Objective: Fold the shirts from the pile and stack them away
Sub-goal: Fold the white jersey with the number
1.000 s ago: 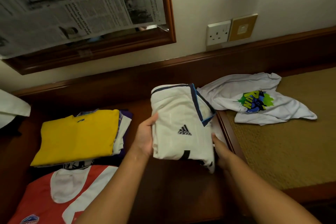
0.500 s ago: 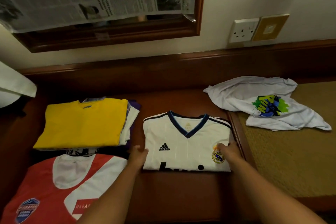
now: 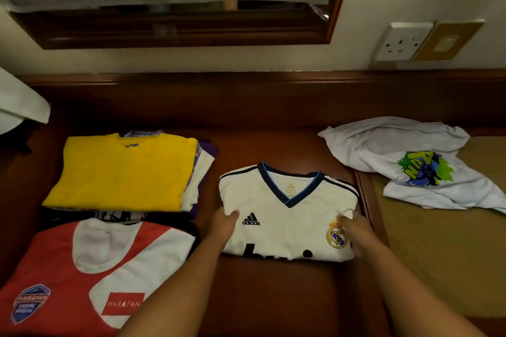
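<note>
Both hands grip folded white jersey (image 3: 287,216), collar pointing wallward.

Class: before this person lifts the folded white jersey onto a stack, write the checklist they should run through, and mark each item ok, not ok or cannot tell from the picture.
1. White jersey folded flat, collar up: ok.
2. Left hand on its left edge: ok.
3. Right hand on its right edge: ok.
4. Fingers tucked under the fold for lifting: cannot tell.
5. Yellow shirt stack squared up to receive it: not ok, layers beneath stick out to the right.
6. Pile finished: not ok, crumpled white shirt remains unfolded.
</note>
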Demonstrator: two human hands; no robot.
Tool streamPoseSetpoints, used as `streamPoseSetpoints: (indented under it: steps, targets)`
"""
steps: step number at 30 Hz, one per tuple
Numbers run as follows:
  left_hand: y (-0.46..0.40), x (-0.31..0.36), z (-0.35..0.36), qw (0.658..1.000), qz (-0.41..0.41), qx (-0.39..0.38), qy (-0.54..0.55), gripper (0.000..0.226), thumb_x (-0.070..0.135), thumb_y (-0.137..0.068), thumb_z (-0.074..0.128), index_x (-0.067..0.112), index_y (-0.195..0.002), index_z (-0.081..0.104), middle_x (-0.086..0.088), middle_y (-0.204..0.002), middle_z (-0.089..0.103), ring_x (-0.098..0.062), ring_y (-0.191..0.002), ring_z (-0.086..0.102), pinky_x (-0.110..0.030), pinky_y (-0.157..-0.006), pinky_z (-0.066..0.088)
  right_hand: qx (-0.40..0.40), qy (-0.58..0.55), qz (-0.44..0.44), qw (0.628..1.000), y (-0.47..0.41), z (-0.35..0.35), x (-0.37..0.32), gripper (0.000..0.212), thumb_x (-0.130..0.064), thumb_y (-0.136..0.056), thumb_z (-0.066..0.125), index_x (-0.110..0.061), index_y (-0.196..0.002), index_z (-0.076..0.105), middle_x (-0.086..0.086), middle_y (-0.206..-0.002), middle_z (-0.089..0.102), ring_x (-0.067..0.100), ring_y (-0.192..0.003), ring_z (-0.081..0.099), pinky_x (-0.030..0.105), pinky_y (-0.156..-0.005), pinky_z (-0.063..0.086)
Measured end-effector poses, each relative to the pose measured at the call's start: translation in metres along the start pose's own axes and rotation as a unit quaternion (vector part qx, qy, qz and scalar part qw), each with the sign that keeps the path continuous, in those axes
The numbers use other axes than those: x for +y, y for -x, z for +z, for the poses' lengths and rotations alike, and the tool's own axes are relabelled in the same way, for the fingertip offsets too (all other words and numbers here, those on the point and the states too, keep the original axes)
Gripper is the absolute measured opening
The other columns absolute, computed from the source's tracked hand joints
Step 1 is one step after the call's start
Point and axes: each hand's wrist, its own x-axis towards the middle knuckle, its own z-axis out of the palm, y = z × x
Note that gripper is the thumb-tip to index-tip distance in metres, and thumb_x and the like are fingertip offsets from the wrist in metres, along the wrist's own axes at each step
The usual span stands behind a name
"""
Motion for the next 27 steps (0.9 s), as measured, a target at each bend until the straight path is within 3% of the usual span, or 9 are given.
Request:
streamPoseSetpoints:
  steps: [3,7,8,10,14,18,23,25,27]
  targets:
    - [0.002,-0.005,-0.003,1.000,0.014,0.024,-0.001,0.039,0.021,-0.090,0.063,0.008,-0.125,0.052,-0.015,-0.126,0.059,-0.033,-0.112,0.056,-0.045,-0.098,0.047,-0.003,-0.013,-0.039,0.999,0.008,0.001,-0.003,0.042,0.001,-0.093,0.052,-0.006,-0.134,0.045,0.021,-0.128,0.057,0.030,-0.101,0.059,0.038,-0.085,0.049]
    - [0.015,-0.004,-0.010,0.988,0.117,0.087,-0.060,0.080,0.004,-0.083,0.066,0.029,-0.148,0.025,-0.001,-0.152,0.032,-0.026,-0.135,0.038,-0.041,-0.104,0.045,-0.001,-0.008,-0.101,0.995,0.031,0.000,-0.016,0.077,0.008,-0.092,0.048,-0.027,-0.153,0.017,0.002,-0.147,0.038,0.025,-0.123,0.048,0.033,-0.092,0.043]
    - [0.019,-0.004,-0.011,0.988,0.127,0.071,-0.052,0.075,-0.001,-0.085,0.060,0.030,-0.146,0.030,-0.001,-0.151,0.034,-0.025,-0.128,0.046,-0.033,-0.096,0.050,-0.006,-0.001,-0.117,0.993,0.037,-0.001,-0.018,0.079,0.008,-0.092,0.047,-0.030,-0.153,0.014,-0.001,-0.146,0.036,0.023,-0.124,0.046,0.034,-0.096,0.043]
    - [0.035,0.001,-0.013,0.993,0.113,0.018,-0.016,0.055,-0.007,-0.090,0.045,0.023,-0.136,0.049,-0.005,-0.139,0.048,-0.019,-0.093,0.058,-0.020,-0.070,0.050,-0.022,0.015,-0.136,0.990,0.042,-0.003,-0.019,0.074,0.004,-0.093,0.048,-0.034,-0.151,0.022,0.002,-0.149,0.036,0.026,-0.124,0.048,0.037,-0.098,0.045]
    - [0.056,0.002,-0.020,0.995,0.094,0.007,0.027,0.045,-0.006,-0.093,0.038,0.012,-0.129,0.058,-0.008,-0.114,0.061,-0.012,-0.065,0.050,-0.015,-0.053,0.042,-0.079,0.033,-0.150,0.985,0.057,-0.004,-0.020,0.058,-0.004,-0.090,0.062,-0.018,-0.143,0.043,0.007,-0.145,0.042,0.026,-0.126,0.048,0.037,-0.100,0.044]
    - [0.082,0.004,-0.033,0.993,0.102,0.004,0.067,0.045,-0.003,-0.092,0.045,0.018,-0.130,0.056,-0.004,-0.090,0.060,-0.013,-0.062,0.048,-0.015,-0.050,0.040,-0.080,0.054,-0.167,0.981,0.076,0.005,-0.018,0.062,0.002,-0.086,0.062,-0.020,-0.141,0.046,0.007,-0.145,0.045,0.025,-0.125,0.049,0.035,-0.097,0.044]
    - [0.104,-0.006,-0.081,0.984,0.141,0.029,0.102,0.051,-0.007,-0.090,0.045,0.020,-0.131,0.057,-0.006,-0.090,0.061,-0.023,-0.072,0.051,-0.028,-0.059,0.043,-0.092,0.026,-0.207,0.974,0.121,0.025,-0.022,0.061,0.002,-0.087,0.060,-0.027,-0.140,0.046,-0.003,-0.131,0.048,0.023,-0.120,0.050,0.035,-0.093,0.046]
    - [0.112,-0.013,-0.110,0.980,0.163,0.052,0.099,0.050,-0.008,-0.089,0.044,0.021,-0.127,0.059,-0.004,-0.083,0.061,-0.012,-0.060,0.052,-0.023,-0.055,0.041,-0.102,-0.010,-0.212,0.972,0.144,0.040,-0.025,0.061,0.004,-0.088,0.059,-0.026,-0.140,0.047,-0.003,-0.127,0.051,0.022,-0.112,0.054,0.034,-0.088,0.047]
    - [0.116,-0.023,-0.142,0.976,0.181,0.074,0.092,0.050,-0.009,-0.089,0.043,0.025,-0.124,0.059,-0.002,-0.068,0.054,-0.002,-0.039,0.037,-0.016,-0.043,0.033,-0.109,-0.036,-0.221,0.969,0.168,0.060,-0.027,0.061,0.006,-0.087,0.058,-0.025,-0.139,0.048,0.000,-0.123,0.055,0.021,-0.104,0.057,0.030,-0.081,0.046]
